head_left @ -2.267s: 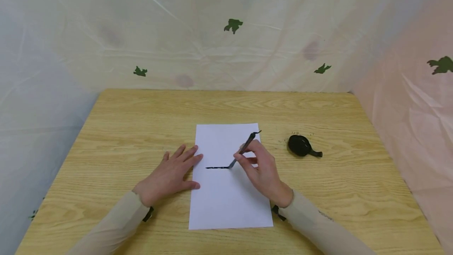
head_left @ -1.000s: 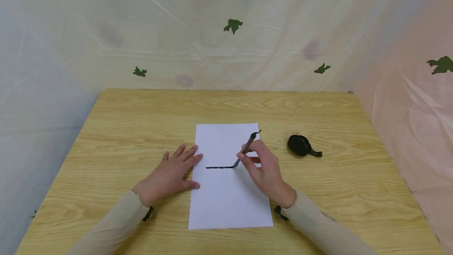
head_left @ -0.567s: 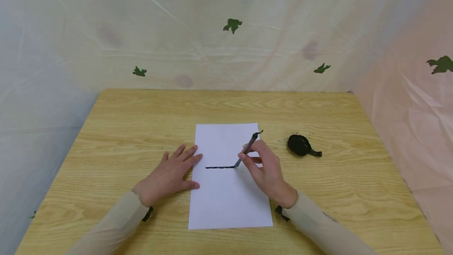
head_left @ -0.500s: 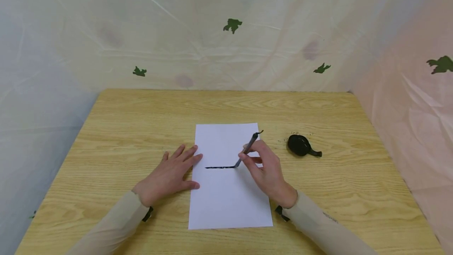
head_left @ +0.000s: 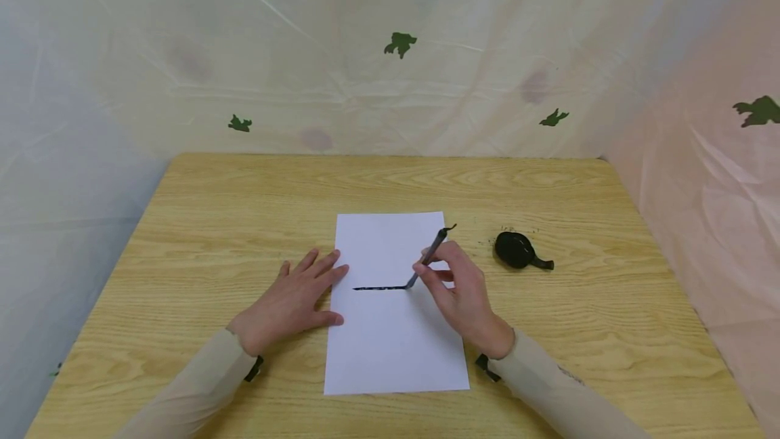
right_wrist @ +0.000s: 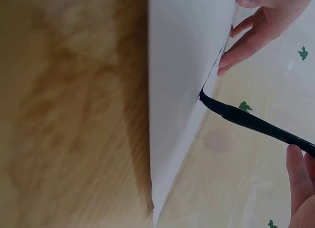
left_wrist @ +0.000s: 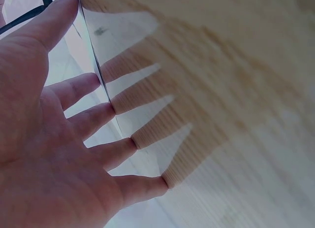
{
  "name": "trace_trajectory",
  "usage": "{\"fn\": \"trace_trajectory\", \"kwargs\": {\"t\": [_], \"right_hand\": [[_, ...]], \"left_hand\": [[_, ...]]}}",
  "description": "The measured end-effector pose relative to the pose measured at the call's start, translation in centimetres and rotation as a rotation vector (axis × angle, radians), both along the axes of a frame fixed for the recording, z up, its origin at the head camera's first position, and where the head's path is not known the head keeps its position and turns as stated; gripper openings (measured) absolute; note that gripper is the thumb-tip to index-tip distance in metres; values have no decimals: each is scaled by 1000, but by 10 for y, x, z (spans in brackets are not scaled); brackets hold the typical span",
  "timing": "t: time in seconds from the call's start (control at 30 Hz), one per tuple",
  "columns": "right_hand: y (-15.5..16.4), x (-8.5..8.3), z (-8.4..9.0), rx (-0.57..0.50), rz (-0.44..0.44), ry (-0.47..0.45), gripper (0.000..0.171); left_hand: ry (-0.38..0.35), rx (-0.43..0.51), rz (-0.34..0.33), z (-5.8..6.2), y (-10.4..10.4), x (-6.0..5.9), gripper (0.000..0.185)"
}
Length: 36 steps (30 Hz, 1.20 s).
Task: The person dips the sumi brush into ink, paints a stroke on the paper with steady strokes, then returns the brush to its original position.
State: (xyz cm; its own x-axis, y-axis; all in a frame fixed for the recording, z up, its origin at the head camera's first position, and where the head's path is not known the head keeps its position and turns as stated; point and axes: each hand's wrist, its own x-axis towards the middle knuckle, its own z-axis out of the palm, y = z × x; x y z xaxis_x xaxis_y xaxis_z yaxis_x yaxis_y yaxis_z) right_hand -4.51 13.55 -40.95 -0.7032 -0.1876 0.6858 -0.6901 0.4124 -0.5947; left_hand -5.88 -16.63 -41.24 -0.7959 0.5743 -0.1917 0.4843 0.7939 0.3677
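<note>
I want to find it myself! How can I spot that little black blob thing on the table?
Start at the wooden table and find the white paper in its middle. Look just past the paper's right edge, beyond the right hand holding the brush. The black blob lies there alone: round, glossy, with a short stub pointing right.

Matt white paper (head_left: 390, 337), perhaps smooth; grained wood table (head_left: 213, 222)

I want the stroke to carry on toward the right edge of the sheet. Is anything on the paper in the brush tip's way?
Nothing visible is. The brush, pinched by the right hand, has its tip at the line's right end. Beyond the tip, the paper is bare where it shows, though the hand hides part. The left hand and black object lie clear.
</note>
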Motion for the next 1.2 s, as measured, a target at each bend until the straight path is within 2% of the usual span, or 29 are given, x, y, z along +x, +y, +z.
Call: {"fn": "trace_trajectory", "kwargs": {"t": [0.23, 1.2], "right_hand": [[2, 1, 1, -9, 4, -19, 35], [6, 0, 0, -20, -16, 14, 32]], "left_hand": [[-11, -9, 3, 0, 1, -1, 83], [3, -9, -4, -1, 0, -1, 84]]}}
